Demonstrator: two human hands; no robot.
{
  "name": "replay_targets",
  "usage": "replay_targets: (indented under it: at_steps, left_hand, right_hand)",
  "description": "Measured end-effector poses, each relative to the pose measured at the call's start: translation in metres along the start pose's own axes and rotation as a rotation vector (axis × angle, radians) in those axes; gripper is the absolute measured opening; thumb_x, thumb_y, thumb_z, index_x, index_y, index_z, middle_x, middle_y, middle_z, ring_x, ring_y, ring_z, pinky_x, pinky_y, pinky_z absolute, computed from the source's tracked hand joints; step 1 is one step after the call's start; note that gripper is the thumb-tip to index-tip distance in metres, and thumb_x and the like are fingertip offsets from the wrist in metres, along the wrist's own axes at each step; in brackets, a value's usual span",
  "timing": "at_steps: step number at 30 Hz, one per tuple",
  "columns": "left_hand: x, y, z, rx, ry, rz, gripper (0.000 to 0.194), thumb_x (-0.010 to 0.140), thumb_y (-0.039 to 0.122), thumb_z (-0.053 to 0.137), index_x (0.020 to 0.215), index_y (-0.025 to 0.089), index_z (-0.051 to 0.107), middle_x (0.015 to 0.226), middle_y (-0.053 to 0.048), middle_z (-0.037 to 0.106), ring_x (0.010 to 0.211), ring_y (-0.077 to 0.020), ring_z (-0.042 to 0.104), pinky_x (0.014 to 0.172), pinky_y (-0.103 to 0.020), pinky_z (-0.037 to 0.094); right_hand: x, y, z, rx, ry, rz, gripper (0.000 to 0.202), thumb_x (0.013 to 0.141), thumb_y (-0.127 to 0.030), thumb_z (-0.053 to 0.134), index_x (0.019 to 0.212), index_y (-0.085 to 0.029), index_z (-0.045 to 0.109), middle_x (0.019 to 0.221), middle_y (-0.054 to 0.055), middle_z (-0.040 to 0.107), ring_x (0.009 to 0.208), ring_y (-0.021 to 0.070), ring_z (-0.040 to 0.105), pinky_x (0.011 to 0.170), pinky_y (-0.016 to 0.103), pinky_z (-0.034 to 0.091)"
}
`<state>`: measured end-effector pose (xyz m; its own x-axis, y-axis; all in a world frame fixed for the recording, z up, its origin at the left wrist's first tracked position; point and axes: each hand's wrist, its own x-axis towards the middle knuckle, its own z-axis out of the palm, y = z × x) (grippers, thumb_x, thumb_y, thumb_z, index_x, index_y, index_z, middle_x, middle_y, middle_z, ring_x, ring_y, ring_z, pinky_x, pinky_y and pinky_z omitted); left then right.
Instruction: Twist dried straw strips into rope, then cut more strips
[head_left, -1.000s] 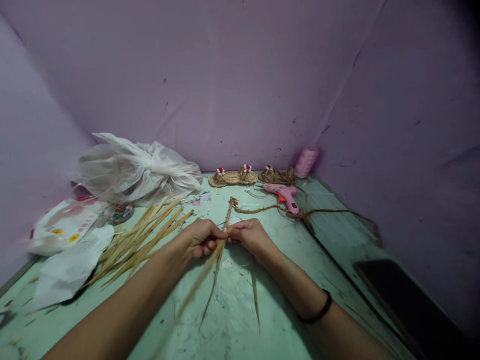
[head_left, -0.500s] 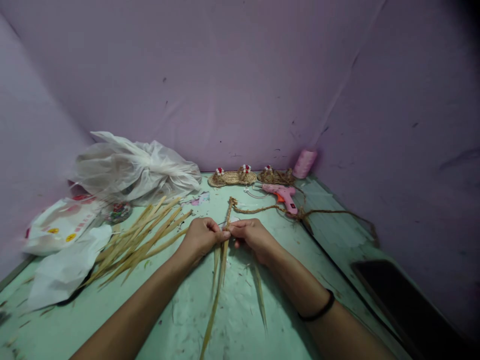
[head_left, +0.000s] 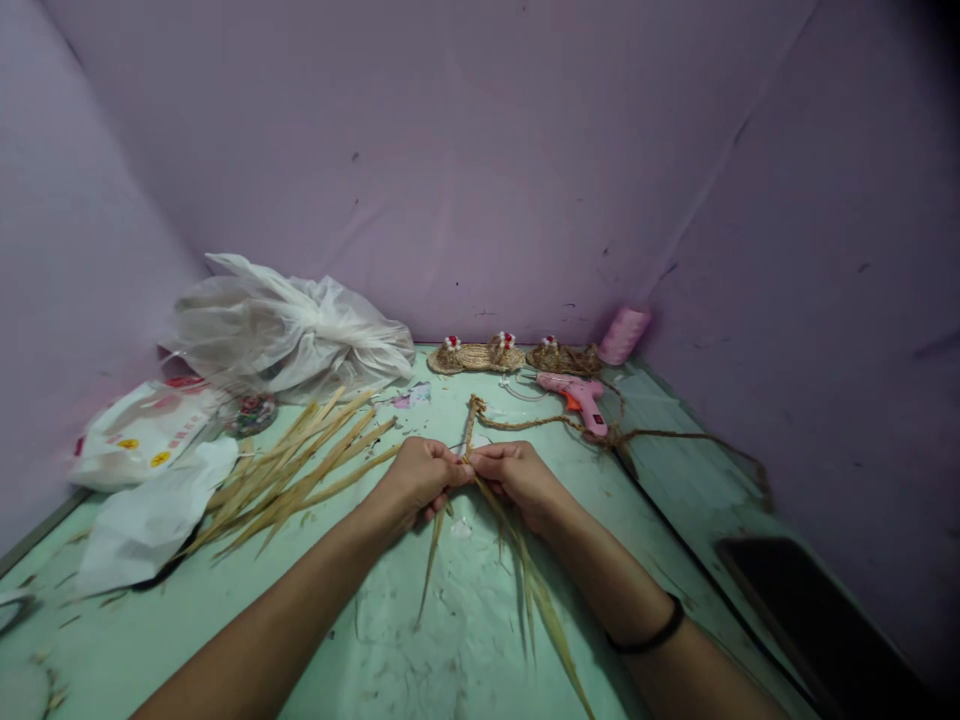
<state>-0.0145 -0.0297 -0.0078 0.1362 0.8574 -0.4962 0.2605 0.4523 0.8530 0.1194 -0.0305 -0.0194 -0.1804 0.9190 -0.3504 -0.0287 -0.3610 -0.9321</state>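
Near the middle of the table, my left hand (head_left: 426, 478) and my right hand (head_left: 519, 480) meet with thumbs and fingers pinched on the same braid (head_left: 471, 424) of dried straw. The finished, narrow part of the braid points away from me and bends into a twisted cord running right. Loose straw strands (head_left: 538, 590) fan out below my right hand toward the front. A shorter strand (head_left: 430, 570) hangs under my left hand. The exact crossing of strands is hidden by the fingertips. Left of my left hand lies a bundle of dried straw strips (head_left: 300, 480).
A pink glue gun (head_left: 574, 393) lies behind right, its black cable (head_left: 682, 540) running frontward. Woven straw slippers (head_left: 480, 358) and a pink thread spool (head_left: 624, 334) stand by the wall. Plastic bags (head_left: 300, 335) and a white packet (head_left: 142, 430) are left; a dark phone-like slab (head_left: 810, 610) is right.
The long loose strand has swung from front left to front right, under my right hand. Both hands still pinch the braid. The whole view has shifted slightly.
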Motion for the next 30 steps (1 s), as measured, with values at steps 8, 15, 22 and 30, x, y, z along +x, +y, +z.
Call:
replay_targets:
  at_steps: [8,15,22,30]
  left_hand:
    - [0.002,0.003,-0.011,-0.126,-0.197,-0.012,0.017,0.058,0.027,0.059,0.055,0.014,0.048,0.041,0.005,0.043,0.029,-0.0047,0.034,0.027,-0.017,0.025]
    - [-0.004,0.004,0.002,-0.077,-0.015,0.031,0.01,0.058,0.022,0.055,0.053,0.015,0.05,0.031,0.009,0.029,0.024,-0.0026,0.018,0.027,-0.018,0.009]
    - [-0.008,0.009,0.007,-0.005,0.07,0.045,0.008,0.056,0.015,0.053,0.049,0.012,0.055,0.026,0.008,0.029,0.025,-0.0023,0.018,0.031,-0.019,0.01]
    - [-0.008,0.008,0.01,-0.019,0.073,0.092,0.011,0.056,0.014,0.052,0.045,0.013,0.052,0.028,0.008,0.03,0.028,-0.0022,0.019,0.032,-0.018,0.011]
  right_hand:
    - [-0.005,-0.002,-0.002,-0.011,-0.071,-0.008,0.021,0.056,-0.032,0.061,0.052,-0.012,0.055,0.038,-0.006,0.04,0.037,0.003,0.024,0.041,0.021,0.013]
    - [-0.003,0.003,-0.004,-0.046,-0.073,-0.043,0.023,0.056,-0.033,0.062,0.054,-0.011,0.056,0.041,-0.005,0.041,0.039,0.0032,0.026,0.042,0.02,0.015]
    - [-0.003,0.0,-0.008,-0.088,-0.158,-0.074,0.015,0.053,-0.026,0.062,0.052,-0.011,0.057,0.044,-0.004,0.045,0.042,0.0041,0.031,0.044,0.02,0.02]
    - [0.003,0.004,-0.008,-0.213,-0.029,-0.093,0.012,0.049,-0.021,0.063,0.053,-0.011,0.06,0.045,-0.003,0.05,0.043,0.0053,0.035,0.043,0.019,0.025]
